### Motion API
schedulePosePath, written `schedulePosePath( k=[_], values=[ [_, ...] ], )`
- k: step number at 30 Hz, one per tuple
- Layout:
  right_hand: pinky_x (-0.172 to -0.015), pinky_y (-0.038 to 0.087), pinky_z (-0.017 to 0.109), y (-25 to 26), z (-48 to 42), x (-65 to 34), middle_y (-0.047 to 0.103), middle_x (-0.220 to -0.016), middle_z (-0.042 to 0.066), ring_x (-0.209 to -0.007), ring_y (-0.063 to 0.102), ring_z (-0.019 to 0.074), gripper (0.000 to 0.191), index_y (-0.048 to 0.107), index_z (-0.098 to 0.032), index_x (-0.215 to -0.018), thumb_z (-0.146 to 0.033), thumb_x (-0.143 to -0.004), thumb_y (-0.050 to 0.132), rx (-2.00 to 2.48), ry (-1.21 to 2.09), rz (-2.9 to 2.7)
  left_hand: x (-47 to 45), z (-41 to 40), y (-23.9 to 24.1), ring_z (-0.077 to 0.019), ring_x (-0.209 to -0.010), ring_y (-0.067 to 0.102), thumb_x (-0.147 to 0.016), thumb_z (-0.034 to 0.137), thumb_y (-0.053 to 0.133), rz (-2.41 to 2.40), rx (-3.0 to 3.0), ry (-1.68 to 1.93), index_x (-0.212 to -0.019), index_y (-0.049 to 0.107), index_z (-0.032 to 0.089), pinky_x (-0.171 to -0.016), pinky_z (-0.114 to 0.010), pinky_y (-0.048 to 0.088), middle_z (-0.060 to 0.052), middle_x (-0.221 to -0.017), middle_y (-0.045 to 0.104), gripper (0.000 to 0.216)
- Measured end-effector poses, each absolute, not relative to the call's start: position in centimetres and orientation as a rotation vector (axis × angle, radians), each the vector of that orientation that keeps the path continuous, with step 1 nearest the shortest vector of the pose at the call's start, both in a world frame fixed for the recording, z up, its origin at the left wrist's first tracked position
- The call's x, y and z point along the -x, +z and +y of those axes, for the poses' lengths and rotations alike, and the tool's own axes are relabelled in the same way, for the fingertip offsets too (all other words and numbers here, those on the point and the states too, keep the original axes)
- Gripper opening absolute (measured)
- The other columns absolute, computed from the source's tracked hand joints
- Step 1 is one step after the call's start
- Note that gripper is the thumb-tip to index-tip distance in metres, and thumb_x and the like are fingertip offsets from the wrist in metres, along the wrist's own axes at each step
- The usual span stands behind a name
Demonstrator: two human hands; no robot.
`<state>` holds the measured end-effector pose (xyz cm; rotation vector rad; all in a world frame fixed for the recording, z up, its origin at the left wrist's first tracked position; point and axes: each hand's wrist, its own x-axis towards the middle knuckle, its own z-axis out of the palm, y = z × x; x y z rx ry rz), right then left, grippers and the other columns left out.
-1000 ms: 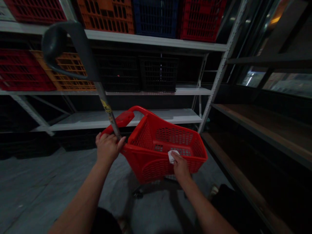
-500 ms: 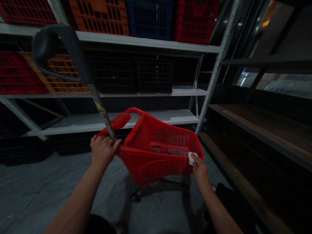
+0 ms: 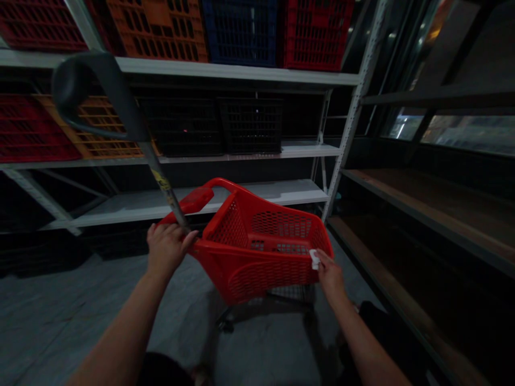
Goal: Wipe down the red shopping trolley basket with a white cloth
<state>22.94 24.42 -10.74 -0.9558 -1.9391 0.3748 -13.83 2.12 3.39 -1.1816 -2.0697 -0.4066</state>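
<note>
A red plastic shopping cart point(image 3: 265, 273) with mesh sides stands on the floor before me. My left hand point(image 3: 167, 246) is closed around the cart's red side near its handle, right by the foot of a metal pole point(image 3: 164, 185) with a dark grip on top. What the pole's lower end rests on is hidden. At the cart's far right rim, my right hand point(image 3: 330, 272) pinches a small white cloth point(image 3: 314, 259) and presses it on the rim. Through the opening, the basket's slotted red bottom is visible.
Behind the cart runs a white metal shelf rack point(image 3: 241, 71) with red, orange, blue and black crates, among them a blue crate point(image 3: 240, 32). Dark wooden shelves point(image 3: 426, 209) line the right side. A wheel point(image 3: 225, 325) shows under the cart on the grey floor.
My right hand and the white cloth have shifted very slightly left and up along the rim. My left hand keeps its place on the cart; the view has moved a little.
</note>
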Motion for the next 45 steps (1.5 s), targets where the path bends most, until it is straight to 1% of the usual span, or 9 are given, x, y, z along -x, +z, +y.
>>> schedulePosePath(
  k=[2, 4, 8, 12, 15, 20, 27, 37, 45],
  values=[
    [-0.09, 0.046, 0.039, -10.9, 25.6, -24.9, 0.063, -0.109, 0.012, -0.099, 0.06, 0.0216, 0.038, 0.068, -0.014, -0.094, -0.007, -0.069, 0.04, 1.053, 0.316, -1.931, 12.6, 2.0, 2.8, -0.03, -0.105, 0.046, -0.077, 0.053, 0.045, -2.012, 1.002, -0.59, -0.093, 0.054, 0.019, -0.097, -0.05, 0.022, -0.012, -0.106, 0.057, 0.039],
    [-0.089, 0.047, 0.039, -10.7, 25.9, -25.7, 0.063, -0.107, 0.014, -0.096, 0.061, 0.0223, 0.037, 0.068, -0.012, -0.093, -0.007, -0.069, 0.041, 1.093, 0.291, -1.933, 10.5, 2.1, 1.7, -0.0297, -0.112, 0.043, -0.075, 0.048, 0.05, -1.907, 0.891, -0.786, -0.101, 0.049, 0.018, -0.098, -0.05, 0.024, -0.015, -0.114, 0.052, 0.04],
    [-0.088, 0.047, 0.037, -9.8, 24.9, -24.4, 0.065, -0.098, 0.013, -0.089, 0.062, 0.0211, 0.035, 0.068, -0.01, -0.094, -0.006, -0.07, 0.042, 1.082, 0.285, -1.946, 4.1, 4.8, -0.8, -0.023, -0.101, 0.051, -0.077, 0.032, 0.049, -1.825, 1.399, -0.865, -0.088, 0.054, 0.02, -0.095, -0.044, 0.032, -0.01, -0.099, 0.059, 0.017],
    [-0.085, 0.049, 0.035, -9.0, 22.8, -21.4, 0.064, -0.1, 0.014, -0.09, 0.061, 0.0214, 0.028, 0.066, -0.01, -0.097, -0.016, -0.072, 0.053, 0.979, 0.328, -2.004, -1.7, 9.7, -2.4, -0.0218, -0.1, 0.053, -0.083, 0.038, 0.041, -1.988, 1.674, -0.667, -0.099, 0.057, 0.018, -0.1, -0.045, 0.025, -0.009, -0.104, 0.062, 0.029],
    [-0.085, 0.049, 0.033, -8.6, 21.8, -19.6, 0.064, -0.1, 0.011, -0.091, 0.061, 0.0201, 0.025, 0.068, -0.014, -0.094, -0.017, -0.073, 0.055, 0.874, 0.401, -2.052, -3.6, 12.3, -3.3, -0.0225, -0.087, 0.056, -0.085, 0.043, 0.036, -2.103, 1.619, -0.573, -0.081, 0.062, 0.019, -0.097, -0.051, 0.02, -0.007, -0.084, 0.067, 0.036],
    [-0.083, 0.05, 0.034, -9.0, 22.6, -21.3, 0.066, -0.096, 0.007, -0.088, 0.063, 0.0178, 0.03, 0.07, -0.019, -0.088, -0.006, -0.07, 0.05, 0.767, 0.493, -2.084, -2.9, 12.6, -4.6, -0.0203, -0.082, 0.056, -0.087, 0.04, 0.035, -2.06, 1.626, -0.577, -0.07, 0.062, 0.021, -0.092, -0.046, 0.023, -0.004, -0.075, 0.068, 0.037],
    [-0.079, 0.052, 0.037, -11.1, 23.3, -27.5, 0.067, -0.09, 0.007, -0.082, 0.064, 0.0195, 0.025, 0.069, -0.019, -0.085, -0.011, -0.072, 0.048, 0.84, 0.444, -1.979, -1.5, 11.4, -5.3, -0.0187, -0.078, 0.055, -0.086, 0.04, 0.038, -2.036, 1.633, -0.587, -0.065, 0.06, 0.021, -0.09, -0.044, 0.022, -0.002, -0.068, 0.066, 0.036],
    [-0.082, 0.049, 0.031, -7.2, 18.3, -17.4, 0.067, -0.088, 0.006, -0.085, 0.062, 0.0168, 0.032, 0.068, -0.017, -0.083, -0.003, -0.067, 0.045, 0.618, 0.588, -2.114, -1.1, 11.5, -5.5, -0.0174, -0.078, 0.054, -0.086, 0.04, 0.037, -2.022, 1.723, -0.634, -0.066, 0.06, 0.021, -0.09, -0.044, 0.019, -0.001, -0.068, 0.066, 0.036],
    [-0.086, 0.047, 0.032, -7.6, 19.0, -21.0, 0.066, -0.098, 0.007, -0.091, 0.062, 0.0171, 0.035, 0.066, -0.018, -0.077, 0.002, -0.058, 0.044, 0.762, 0.635, -2.19, 0.9, 12.8, -4.9, -0.0151, -0.073, 0.052, -0.087, 0.037, 0.036, -1.959, 1.834, -0.622, -0.063, 0.059, 0.02, -0.086, -0.041, 0.023, -0.001, -0.066, 0.065, 0.037]
  ],
)
